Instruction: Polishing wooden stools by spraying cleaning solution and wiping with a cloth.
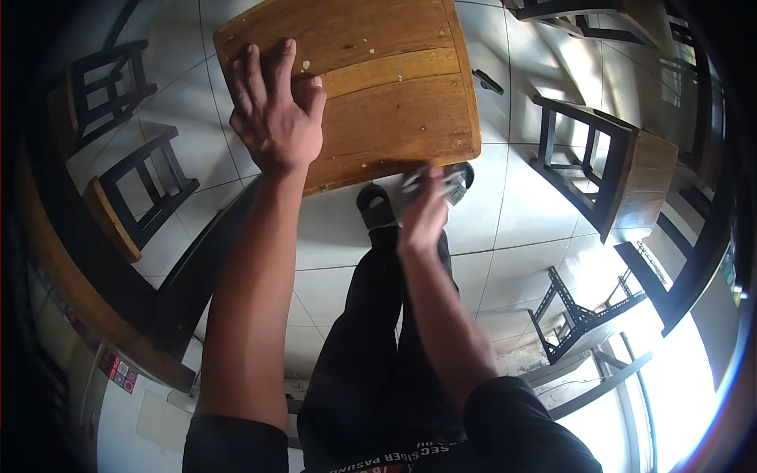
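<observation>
A varnished wooden top [390, 106], with a paler strip across it and several small pale chips, lies in front of me. My left hand [278, 118] presses flat on its left part, fingers spread. At the near right edge, my right hand [424, 210] grips a folded grey sheet [452, 188] that bears print. Motion blur covers this hand and much of the sheet, so its material is unclear; it may be sandpaper. The sheet is close to the wood's edge, but I cannot tell whether they touch.
My sandalled feet [375, 206] stand on white floor tiles [331, 245] below the near edge. Wooden stools with dark legs stand at left [142, 189] and right [615, 165]. A black perforated metal frame [582, 319] is at lower right. A small dark object [488, 81] shows beyond the top's right edge.
</observation>
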`<state>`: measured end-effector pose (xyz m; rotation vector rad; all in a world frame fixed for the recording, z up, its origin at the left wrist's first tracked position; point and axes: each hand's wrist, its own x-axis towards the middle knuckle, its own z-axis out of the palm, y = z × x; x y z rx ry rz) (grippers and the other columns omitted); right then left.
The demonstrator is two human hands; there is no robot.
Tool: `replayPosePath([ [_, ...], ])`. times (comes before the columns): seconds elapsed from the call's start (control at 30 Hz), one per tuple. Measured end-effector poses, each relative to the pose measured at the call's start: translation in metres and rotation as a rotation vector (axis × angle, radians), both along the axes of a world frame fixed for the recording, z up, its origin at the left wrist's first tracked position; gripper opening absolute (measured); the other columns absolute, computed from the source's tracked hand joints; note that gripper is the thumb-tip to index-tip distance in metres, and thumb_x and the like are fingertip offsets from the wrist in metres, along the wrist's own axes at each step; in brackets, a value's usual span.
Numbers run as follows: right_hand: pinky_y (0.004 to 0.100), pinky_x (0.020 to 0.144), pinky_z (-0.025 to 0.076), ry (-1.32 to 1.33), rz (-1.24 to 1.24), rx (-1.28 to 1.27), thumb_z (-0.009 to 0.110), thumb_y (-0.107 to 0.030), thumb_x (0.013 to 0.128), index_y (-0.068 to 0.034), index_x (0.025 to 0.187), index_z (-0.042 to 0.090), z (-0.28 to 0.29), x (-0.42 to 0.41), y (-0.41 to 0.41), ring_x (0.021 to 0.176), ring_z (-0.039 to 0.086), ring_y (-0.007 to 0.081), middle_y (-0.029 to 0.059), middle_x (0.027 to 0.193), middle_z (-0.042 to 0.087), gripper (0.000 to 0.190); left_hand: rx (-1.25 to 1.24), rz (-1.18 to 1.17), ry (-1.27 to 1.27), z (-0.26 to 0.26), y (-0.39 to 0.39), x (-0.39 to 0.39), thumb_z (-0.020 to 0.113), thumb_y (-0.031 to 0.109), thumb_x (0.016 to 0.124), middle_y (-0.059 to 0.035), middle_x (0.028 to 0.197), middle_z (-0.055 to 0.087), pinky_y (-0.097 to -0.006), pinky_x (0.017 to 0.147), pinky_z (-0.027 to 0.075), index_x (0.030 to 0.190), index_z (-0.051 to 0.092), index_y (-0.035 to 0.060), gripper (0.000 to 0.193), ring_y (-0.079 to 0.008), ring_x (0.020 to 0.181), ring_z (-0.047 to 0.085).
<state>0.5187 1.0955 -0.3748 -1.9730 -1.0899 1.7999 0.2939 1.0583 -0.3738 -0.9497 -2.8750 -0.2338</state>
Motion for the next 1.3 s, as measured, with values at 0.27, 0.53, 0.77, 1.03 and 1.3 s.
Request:
replayPosePath([
  [0.27,0.0402,0.094,0.059,0.235,-0.636,-0.074,0.052,-0.056,0.115,0.002,0.129,0.061,0.003,-0.027,0.018,0.103,0.070,0.0227,0.0126,0.117,0.068,0.061,0.046,-0.022,-0.001,-0.003,0.004,0.000,0.072,0.040,0.100,-0.0128,0.170,0.041,-0.0611,0.112,0.048,0.162,0.052,0.0335,0.065,-0.0411,0.158,0.038],
  [0.53,0.0408,0.101,0.055,0.231,-0.676,0.129,0.044,-0.055,0.117,0.002,0.145,0.054,-0.006,-0.028,0.050,0.117,0.067,0.0262,0.0154,0.129,0.066,0.065,0.020,-0.024,0.013,0.001,0.005,-0.002,0.071,0.041,0.100,-0.0119,0.171,0.041,-0.0607,0.109,0.049,0.161,0.052,0.0339,0.064,-0.0403,0.158,0.038],
  [0.77,0.0408,0.116,0.045,0.348,-0.408,0.155,0.066,-0.051,0.110,0.001,0.165,0.025,0.013,-0.050,-0.013,0.137,0.058,0.0315,0.0215,0.146,0.061,0.086,0.055,-0.019,-0.017,-0.006,0.009,-0.004,0.070,0.047,0.098,-0.0099,0.174,0.038,-0.0624,0.111,0.043,0.162,0.051,0.0381,0.068,-0.0404,0.161,0.034],
  [1.03,0.0364,0.092,0.060,0.063,0.187,0.444,0.061,-0.030,0.114,0.008,0.132,0.068,0.055,0.041,0.067,0.103,0.072,0.0178,0.0127,0.116,0.076,0.042,-0.024,-0.008,0.012,0.001,0.008,0.000,0.073,0.037,0.100,-0.0131,0.170,0.040,-0.0592,0.113,0.047,0.161,0.053,0.0306,0.065,-0.0400,0.159,0.036],
  [1.3,0.0625,0.132,0.021,-0.211,1.185,1.187,0.070,-0.032,0.101,-0.002,0.166,0.043,0.015,-0.060,0.117,0.164,0.033,0.0395,0.0206,0.174,0.039,0.077,0.069,-0.065,0.022,-0.002,0.006,-0.003,0.075,0.032,0.097,-0.0162,0.166,0.044,-0.0586,0.107,0.052,0.158,0.056,0.0267,0.064,-0.0449,0.152,0.044],
])
